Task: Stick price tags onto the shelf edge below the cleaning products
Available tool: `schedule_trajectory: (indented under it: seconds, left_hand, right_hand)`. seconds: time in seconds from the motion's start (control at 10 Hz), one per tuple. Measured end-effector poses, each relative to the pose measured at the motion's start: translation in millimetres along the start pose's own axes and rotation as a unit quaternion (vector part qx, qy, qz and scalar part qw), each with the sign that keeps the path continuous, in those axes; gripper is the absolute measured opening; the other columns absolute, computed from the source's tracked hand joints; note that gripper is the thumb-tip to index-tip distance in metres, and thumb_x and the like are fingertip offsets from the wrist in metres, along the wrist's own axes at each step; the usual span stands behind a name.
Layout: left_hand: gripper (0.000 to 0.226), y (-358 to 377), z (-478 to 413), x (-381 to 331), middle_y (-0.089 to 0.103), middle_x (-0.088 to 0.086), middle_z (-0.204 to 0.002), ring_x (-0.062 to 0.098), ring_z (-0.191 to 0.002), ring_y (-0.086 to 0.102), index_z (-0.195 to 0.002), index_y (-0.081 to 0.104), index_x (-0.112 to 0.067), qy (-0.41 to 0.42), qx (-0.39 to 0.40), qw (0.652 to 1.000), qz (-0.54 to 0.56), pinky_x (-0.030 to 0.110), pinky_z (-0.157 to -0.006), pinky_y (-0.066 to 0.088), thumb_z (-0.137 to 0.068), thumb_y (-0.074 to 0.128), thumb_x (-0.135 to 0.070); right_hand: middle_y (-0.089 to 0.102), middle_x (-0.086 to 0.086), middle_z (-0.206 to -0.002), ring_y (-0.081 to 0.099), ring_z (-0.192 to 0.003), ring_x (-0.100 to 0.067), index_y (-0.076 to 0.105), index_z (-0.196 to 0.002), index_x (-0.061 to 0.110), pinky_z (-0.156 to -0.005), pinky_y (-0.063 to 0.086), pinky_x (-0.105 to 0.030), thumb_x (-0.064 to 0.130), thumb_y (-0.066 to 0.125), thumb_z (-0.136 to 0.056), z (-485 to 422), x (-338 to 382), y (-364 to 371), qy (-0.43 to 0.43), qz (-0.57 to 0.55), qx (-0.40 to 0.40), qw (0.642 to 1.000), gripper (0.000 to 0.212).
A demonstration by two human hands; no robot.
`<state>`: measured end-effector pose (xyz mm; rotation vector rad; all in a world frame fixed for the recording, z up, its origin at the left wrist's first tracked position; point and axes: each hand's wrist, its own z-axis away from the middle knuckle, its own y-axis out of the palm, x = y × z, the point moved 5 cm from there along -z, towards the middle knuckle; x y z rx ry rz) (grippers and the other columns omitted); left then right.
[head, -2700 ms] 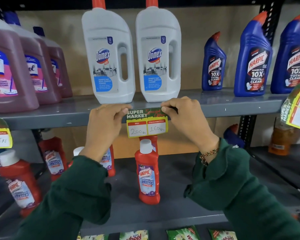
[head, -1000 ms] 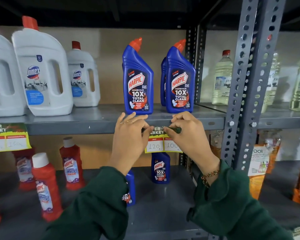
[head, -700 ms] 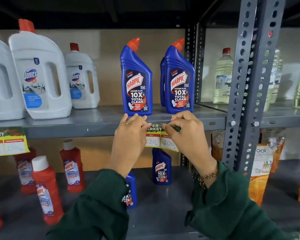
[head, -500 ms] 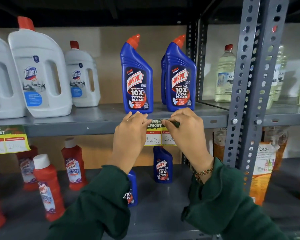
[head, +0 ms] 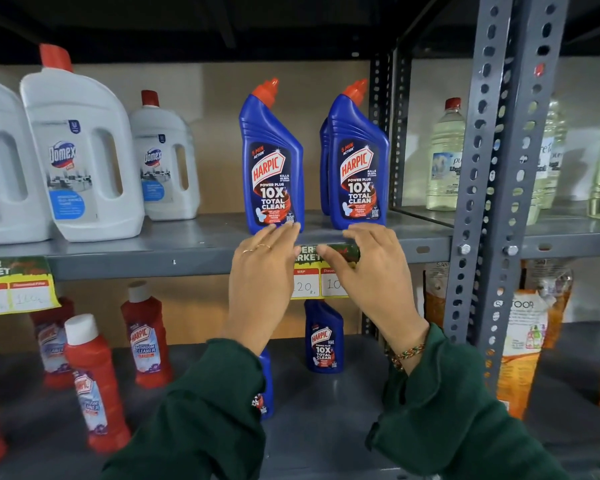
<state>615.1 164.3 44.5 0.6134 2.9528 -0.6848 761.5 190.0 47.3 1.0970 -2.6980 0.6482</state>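
1. A yellow price tag (head: 16,289) is seen fixed to the grey shelf edge (head: 136,266) at far left, below the white Domex bottles (head: 84,150).
2. Red bathroom-cleaner bottles (head: 94,386) are stood on the lower grey shelf (head: 326,403).
3. The left hand (head: 262,271) is held with fingers spread and loose, over the left end of a second price tag (head: 321,275); nothing is gripped.
4. This tag is placed on the shelf edge below two blue Harpic bottles (head: 272,164).
5. The right hand (head: 371,271) is likewise unclenched, its fingertips laid on the tag's top strip.
6. A perforated grey upright (head: 499,168) is located at right, with pale liquid bottles (head: 445,157) behind it.
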Motion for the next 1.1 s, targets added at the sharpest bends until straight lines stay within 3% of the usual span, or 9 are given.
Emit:
schedule_trajectory:
  seconds: [0.1, 0.2, 0.3, 0.4, 0.5, 0.6, 0.8, 0.9, 1.1]
  left_hand:
    - [0.029, 3, 2, 4, 0.067, 0.012, -0.112, 0.033, -0.115, 0.051, -0.116, 0.059, -0.011, 0.01, -0.01, 0.999, -0.043, 0.048, -0.097, 0.034, -0.09, 0.052, -0.023]
    - [0.037, 2, 4, 10, 0.07, 0.007, -0.107, 0.027, -0.107, 0.056, -0.111, 0.062, -0.015, -0.006, -0.016, 0.999, -0.038, 0.041, -0.1, 0.026, -0.089, 0.039, -0.033]
    - [0.032, -1, 2, 11, 0.071, 0.003, -0.104, 0.023, -0.101, 0.057, -0.107, 0.064, -0.017, -0.009, -0.023, 1.0, -0.016, 0.031, -0.095, 0.024, -0.088, 0.044, -0.031]
    - [0.022, -6, -3, 15, 0.072, 0.001, -0.099, 0.022, -0.097, 0.057, -0.104, 0.066, -0.019, -0.011, -0.014, 1.0, 0.015, 0.028, -0.086, 0.026, -0.085, 0.056, -0.024]
    - [0.021, -7, -6, 19, 0.073, 0.0, -0.098, 0.022, -0.096, 0.056, -0.105, 0.067, -0.02, -0.007, 0.01, 0.999, 0.034, 0.035, -0.082, 0.033, -0.084, 0.063, -0.019]
    - [0.024, -10, -12, 21, 0.073, 0.001, -0.095, 0.021, -0.093, 0.055, -0.105, 0.067, -0.021, -0.006, 0.037, 0.998, 0.059, 0.042, -0.078, 0.042, -0.082, 0.066, -0.015]
    - [0.026, -9, -10, 21, 0.073, 0.001, -0.096, 0.022, -0.093, 0.056, -0.105, 0.067, -0.019, 0.004, 0.028, 0.998, 0.049, 0.039, -0.075, 0.041, -0.08, 0.068, -0.014]
    - [0.026, -9, -10, 21, 0.073, 0.001, -0.096, 0.023, -0.094, 0.056, -0.106, 0.067, -0.019, 0.003, 0.028, 0.998, 0.049, 0.037, -0.075, 0.039, -0.08, 0.067, -0.015]
    - [0.026, -12, -5, 18, 0.068, 0.001, -0.109, 0.02, -0.109, 0.049, -0.115, 0.06, -0.021, -0.014, 0.033, 0.998, 0.057, 0.033, -0.085, 0.028, -0.09, 0.056, -0.023]
  right_hand:
    - [0.065, -0.009, -0.097, 0.054, -0.095, -0.023, 0.058, -0.097, 0.008, -0.083, 0.044, -0.033, 0.06, 0.058, -0.073, 0, -1, 2, 0.001, 0.034, -0.002, 0.999, 0.057]
    - [0.066, -0.009, -0.09, 0.054, -0.089, -0.023, 0.06, -0.092, 0.009, -0.077, 0.043, -0.034, 0.051, 0.065, -0.074, -3, -4, -1, 0.005, 0.02, -0.013, 1.0, 0.046]
    - [0.067, -0.009, -0.089, 0.053, -0.088, -0.023, 0.063, -0.092, 0.009, -0.076, 0.042, -0.033, 0.038, 0.069, -0.076, -7, -7, -2, 0.001, 0.006, 0.0, 1.0, 0.034]
    - [0.07, -0.01, -0.09, 0.054, -0.089, -0.024, 0.066, -0.094, 0.009, -0.076, 0.04, -0.03, 0.028, 0.069, -0.077, -11, -12, -4, -0.012, -0.009, 0.024, 1.0, 0.025]
    - [0.07, -0.01, -0.091, 0.055, -0.09, -0.024, 0.066, -0.095, 0.009, -0.077, 0.037, -0.027, 0.023, 0.068, -0.079, -11, -12, -3, -0.028, -0.009, 0.033, 0.999, 0.021]
    - [0.071, -0.01, -0.092, 0.056, -0.089, -0.024, 0.066, -0.096, 0.01, -0.077, 0.036, -0.026, 0.02, 0.067, -0.08, -12, -13, -3, -0.041, -0.004, 0.037, 0.998, 0.019]
    - [0.072, -0.009, -0.091, 0.056, -0.089, -0.021, 0.067, -0.096, 0.01, -0.076, 0.038, -0.025, 0.021, 0.067, -0.08, -10, -13, -5, -0.04, -0.003, 0.033, 0.999, 0.019]
    - [0.073, -0.009, -0.092, 0.056, -0.091, -0.017, 0.067, -0.096, 0.009, -0.079, 0.039, -0.024, 0.021, 0.068, -0.08, -12, -12, -7, -0.036, -0.022, 0.024, 0.999, 0.02]
    - [0.06, 0.003, -0.113, 0.049, -0.107, -0.007, 0.056, -0.116, 0.016, -0.091, 0.048, -0.034, 0.03, 0.053, -0.089, 9, -6, -26, 0.014, -0.172, 0.064, 0.983, 0.031]
